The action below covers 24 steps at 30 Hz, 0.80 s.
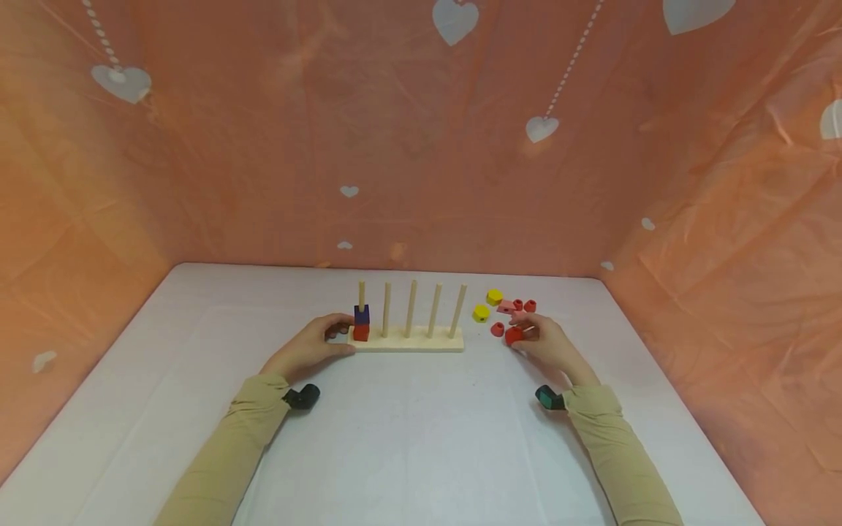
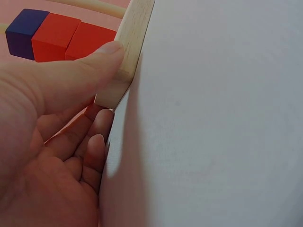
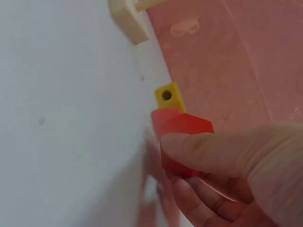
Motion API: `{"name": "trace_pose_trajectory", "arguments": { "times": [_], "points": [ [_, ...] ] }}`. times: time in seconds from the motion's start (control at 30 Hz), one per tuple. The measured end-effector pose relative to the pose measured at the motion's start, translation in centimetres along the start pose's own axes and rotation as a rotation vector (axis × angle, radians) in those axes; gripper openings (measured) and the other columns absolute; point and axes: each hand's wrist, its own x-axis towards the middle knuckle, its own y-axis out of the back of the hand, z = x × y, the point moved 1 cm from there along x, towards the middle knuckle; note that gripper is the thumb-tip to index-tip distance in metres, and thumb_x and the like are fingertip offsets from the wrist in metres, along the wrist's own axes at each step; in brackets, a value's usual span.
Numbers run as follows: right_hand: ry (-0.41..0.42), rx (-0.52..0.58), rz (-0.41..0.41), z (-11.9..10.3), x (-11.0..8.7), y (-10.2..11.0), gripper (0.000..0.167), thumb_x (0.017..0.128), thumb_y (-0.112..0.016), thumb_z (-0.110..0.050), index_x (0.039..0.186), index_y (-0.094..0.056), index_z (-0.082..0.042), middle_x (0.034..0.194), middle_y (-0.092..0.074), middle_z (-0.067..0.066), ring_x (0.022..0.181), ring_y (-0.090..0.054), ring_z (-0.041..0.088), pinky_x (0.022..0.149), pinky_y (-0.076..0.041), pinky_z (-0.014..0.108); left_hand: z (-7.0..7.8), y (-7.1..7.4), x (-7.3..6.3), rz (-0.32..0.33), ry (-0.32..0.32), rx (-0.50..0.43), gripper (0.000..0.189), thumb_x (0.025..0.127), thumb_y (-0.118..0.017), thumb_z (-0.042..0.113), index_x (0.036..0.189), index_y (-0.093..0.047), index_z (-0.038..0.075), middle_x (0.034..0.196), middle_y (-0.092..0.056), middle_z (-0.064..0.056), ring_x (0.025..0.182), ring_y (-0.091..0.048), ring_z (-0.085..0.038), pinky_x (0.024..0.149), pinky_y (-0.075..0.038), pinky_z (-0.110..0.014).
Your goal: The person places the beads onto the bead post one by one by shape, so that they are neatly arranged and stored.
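Note:
A wooden base with several upright pegs (image 1: 411, 341) stands mid-table. My left hand (image 1: 316, 342) grips its left end, the thumb along the front edge in the left wrist view. On the leftmost peg two red blocks (image 2: 56, 37) sit beneath a dark blue block (image 2: 24, 34). My right hand (image 1: 547, 343) pinches a red block (image 3: 187, 125) with flat facets between thumb and fingers, right of the base. Close by lie a small red piece (image 1: 497, 329) and a yellow block with a hole (image 3: 166, 95). The fingers partly hide the held block.
Behind the right hand lie two yellow blocks (image 1: 495, 296), a pink block (image 1: 506, 307) and small red pieces (image 1: 530, 306). The white table (image 1: 408, 438) ends at an orange cloth backdrop (image 1: 395, 146) with hearts. A dark wrist camera (image 1: 302, 397) sits by each sleeve.

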Motion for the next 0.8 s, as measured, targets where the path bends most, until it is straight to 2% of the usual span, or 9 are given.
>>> {"name": "trace_pose_trajectory", "arguments": {
  "times": [0.1, 0.17, 0.3, 0.5, 0.6, 0.73, 0.8],
  "points": [
    [0.032, 0.039, 0.011, -0.9, 0.2, 0.3, 0.040, 0.085, -0.071, -0.003, 0.122, -0.057, -0.001, 0.116, -0.061, 0.014, 0.102, -0.058, 0.031, 0.088, -0.051, 0.040, 0.0, 0.1, 0.0, 0.004, 0.002, 0.002, 0.058, 0.083, -0.075, 0.018, 0.134, -0.050, 0.004, 0.127, -0.052, -0.015, 0.117, -0.046, -0.032, 0.104, -0.033, -0.049],
    [0.091, 0.065, 0.031, -1.6, 0.5, 0.6, 0.038, 0.085, -0.070, -0.002, 0.120, -0.058, 0.001, 0.116, -0.061, 0.015, 0.102, -0.058, 0.031, 0.088, -0.051, 0.040, 0.0, 0.1, 0.0, 0.004, 0.005, 0.001, 0.058, 0.083, -0.075, 0.018, 0.134, -0.050, 0.004, 0.127, -0.052, -0.015, 0.117, -0.046, -0.032, 0.104, -0.033, -0.049],
    [0.182, 0.127, 0.070, -3.4, 0.9, 1.3, 0.035, 0.085, -0.071, -0.003, 0.118, -0.059, 0.001, 0.116, -0.062, 0.016, 0.100, -0.060, 0.030, 0.085, -0.051, 0.031, 0.0, 0.0, 0.0, -0.001, 0.005, -0.006, 0.059, 0.083, -0.075, 0.018, 0.134, -0.050, 0.004, 0.126, -0.052, -0.015, 0.116, -0.046, -0.031, 0.104, -0.034, -0.048],
    [0.262, 0.165, 0.134, -8.2, 0.8, 2.1, 0.037, 0.085, -0.072, -0.004, 0.119, -0.059, 0.002, 0.114, -0.062, 0.016, 0.096, -0.061, 0.028, 0.083, -0.051, 0.024, -0.1, 0.0, 0.0, -0.001, -0.009, -0.005, 0.059, 0.083, -0.076, 0.019, 0.134, -0.049, 0.003, 0.126, -0.053, -0.014, 0.116, -0.046, -0.031, 0.104, -0.034, -0.048],
    [0.335, 0.197, 0.168, -10.7, 0.6, 2.3, 0.037, 0.084, -0.071, -0.001, 0.119, -0.059, 0.004, 0.112, -0.062, 0.018, 0.097, -0.060, 0.029, 0.086, -0.051, 0.031, -0.2, 0.1, 0.0, -0.003, -0.006, -0.007, 0.060, 0.083, -0.076, 0.020, 0.134, -0.049, 0.003, 0.126, -0.052, -0.015, 0.117, -0.046, -0.031, 0.104, -0.034, -0.049],
    [0.418, 0.246, 0.209, -14.2, -0.1, 2.3, 0.037, 0.083, -0.069, 0.007, 0.118, -0.058, 0.010, 0.113, -0.061, 0.023, 0.101, -0.058, 0.033, 0.090, -0.047, 0.050, -0.1, 0.1, 0.0, -0.004, 0.005, -0.010, 0.059, 0.083, -0.076, 0.019, 0.134, -0.049, 0.004, 0.126, -0.052, -0.014, 0.116, -0.046, -0.031, 0.104, -0.033, -0.049],
    [0.451, 0.284, 0.218, -15.3, -0.2, 2.2, 0.037, 0.083, -0.068, 0.008, 0.118, -0.057, 0.011, 0.113, -0.061, 0.023, 0.102, -0.058, 0.033, 0.091, -0.047, 0.050, 0.0, 0.1, 0.0, -0.004, 0.010, -0.014, 0.059, 0.083, -0.075, 0.018, 0.134, -0.049, 0.004, 0.126, -0.052, -0.014, 0.116, -0.045, -0.031, 0.104, -0.033, -0.049]
  ]
}}
